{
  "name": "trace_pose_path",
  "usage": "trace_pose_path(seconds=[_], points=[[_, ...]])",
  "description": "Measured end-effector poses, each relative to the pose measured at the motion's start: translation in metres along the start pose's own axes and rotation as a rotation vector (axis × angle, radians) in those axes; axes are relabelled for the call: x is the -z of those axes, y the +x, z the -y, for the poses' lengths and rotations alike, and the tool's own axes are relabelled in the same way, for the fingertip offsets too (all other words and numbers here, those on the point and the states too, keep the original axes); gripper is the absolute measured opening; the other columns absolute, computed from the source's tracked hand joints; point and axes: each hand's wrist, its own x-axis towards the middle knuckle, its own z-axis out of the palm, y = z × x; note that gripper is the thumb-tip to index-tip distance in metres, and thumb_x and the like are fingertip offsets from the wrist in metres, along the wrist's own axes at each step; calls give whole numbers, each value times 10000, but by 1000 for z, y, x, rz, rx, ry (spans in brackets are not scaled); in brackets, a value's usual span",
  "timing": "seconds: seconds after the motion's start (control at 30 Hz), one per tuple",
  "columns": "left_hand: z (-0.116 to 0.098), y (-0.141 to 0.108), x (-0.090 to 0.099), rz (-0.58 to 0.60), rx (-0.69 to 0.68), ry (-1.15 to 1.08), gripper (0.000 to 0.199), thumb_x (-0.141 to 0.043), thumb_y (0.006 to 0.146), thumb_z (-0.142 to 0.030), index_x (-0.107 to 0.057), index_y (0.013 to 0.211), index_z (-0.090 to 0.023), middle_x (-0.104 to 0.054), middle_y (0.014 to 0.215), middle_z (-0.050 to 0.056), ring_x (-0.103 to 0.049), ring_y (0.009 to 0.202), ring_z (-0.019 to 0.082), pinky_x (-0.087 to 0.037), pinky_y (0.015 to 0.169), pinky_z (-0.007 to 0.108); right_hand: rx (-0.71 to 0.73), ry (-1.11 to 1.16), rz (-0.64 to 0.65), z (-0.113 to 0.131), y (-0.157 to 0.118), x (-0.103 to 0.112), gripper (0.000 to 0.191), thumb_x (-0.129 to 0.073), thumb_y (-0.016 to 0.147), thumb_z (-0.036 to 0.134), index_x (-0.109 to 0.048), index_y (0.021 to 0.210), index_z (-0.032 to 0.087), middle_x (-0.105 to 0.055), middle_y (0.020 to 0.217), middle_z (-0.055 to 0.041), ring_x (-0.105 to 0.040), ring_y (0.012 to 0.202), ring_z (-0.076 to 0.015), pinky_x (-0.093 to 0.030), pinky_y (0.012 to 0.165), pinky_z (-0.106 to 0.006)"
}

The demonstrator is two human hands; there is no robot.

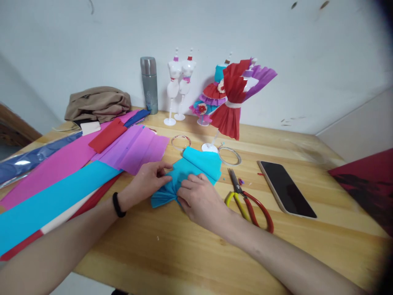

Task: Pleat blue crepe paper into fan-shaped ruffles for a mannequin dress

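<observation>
A piece of turquoise crepe paper [201, 162] lies on the wooden table in front of me, bunched into folds near its lower left part. My left hand [152, 178] is at its left edge, with thumb and fingers bent around the gathered paper. Over the gathers, my right hand [196, 196] pinches the same paper with curled fingers; its fingertips are partly hidden. Right of that hand lie scissors [238, 184] with red and yellow handles and a phone [287, 188] with a dark screen. Two rolls of tape, one a clear ring [229, 156], sit behind the paper.
Strips of coloured crepe paper [61, 196] cover the left side. Along the wall stand a steel flask [149, 88], white mannequins [173, 82] and a mannequin in a red paper dress [229, 119]. A brown cloth [98, 102] lies back left.
</observation>
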Motion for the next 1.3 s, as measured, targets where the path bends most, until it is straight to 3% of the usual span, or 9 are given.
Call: trace_pose_path(seconds=[0.17,0.3,0.43,0.53,0.67,0.77,0.9,1.13,1.3], points=[[2,4,-2,-7,72,-188,380,-644,718,-342,-684,1018,-111,-531,598,-35,-467,539,105,-374,509,231,64,-94,-127,-1,-2,-8,150,-600,816,154,-611,668,179,-626,700,-25,-467,747,-187,-209,642,-356],[-2,3,7,-59,206,-419,438,-645,724,-453,-666,995,-110,-562,618,-20,-451,496,94,-332,449,218,141,-246,-365,-13,-1,-6,204,-597,813,116,-567,621,177,-570,639,-26,-419,699,-189,-208,641,-356],[1,5,14,-131,236,-547,406,-656,729,-474,-674,913,-112,-565,599,-12,-449,495,83,-315,436,198,119,-358,-557,-28,-1,7,275,-496,882,74,-583,639,169,-559,618,-26,-404,676,-177,-267,718,-365],[2,5,14,-127,267,-623,370,-699,696,-445,-681,864,-116,-572,587,-12,-448,485,77,-312,430,192,32,-288,-640,-34,-1,14,235,-523,894,130,-626,687,170,-589,630,-28,-452,687,-178,-292,718,-362],[-8,-2,9,-18,304,-684,332,-762,641,-387,-718,826,-114,-616,614,0,-453,488,70,-330,456,196,-113,60,-728,-35,0,13,174,-571,872,186,-652,718,185,-627,664,-20,-530,684,-167,-344,686,-334],[-22,-10,0,4,250,-645,295,-777,637,-357,-754,826,-132,-670,670,15,-486,535,81,-363,507,210,-198,323,-735,-31,3,9,173,-587,840,175,-634,675,198,-622,638,-3,-561,663,-159,-398,669,-312],[-35,-16,-11,46,118,-680,195,-749,690,-331,-752,769,-153,-720,759,31,-598,738,149,-455,709,258,-202,425,-699,-21,6,2,167,-600,816,165,-632,657,202,-628,635,-3,-573,662,-165,-413,647,-307],[-21,-13,-24,-7,224,-805,351,-820,590,-412,-589,582,-147,-465,468,-65,-347,425,48,-250,418,198,-153,411,-644,-11,6,-8,188,-574,843,167,-658,676,192,-640,643,-19,-570,670,-171,-408,647,-316],[-8,-7,-20,149,181,-899,360,-820,607,-426,-604,655,-142,-514,494,-42,-400,431,56,-264,406,187,-154,561,-534,-12,6,2,180,-575,837,159,-683,697,191,-644,640,-8,-567,651,-148,-425,641,-290]])
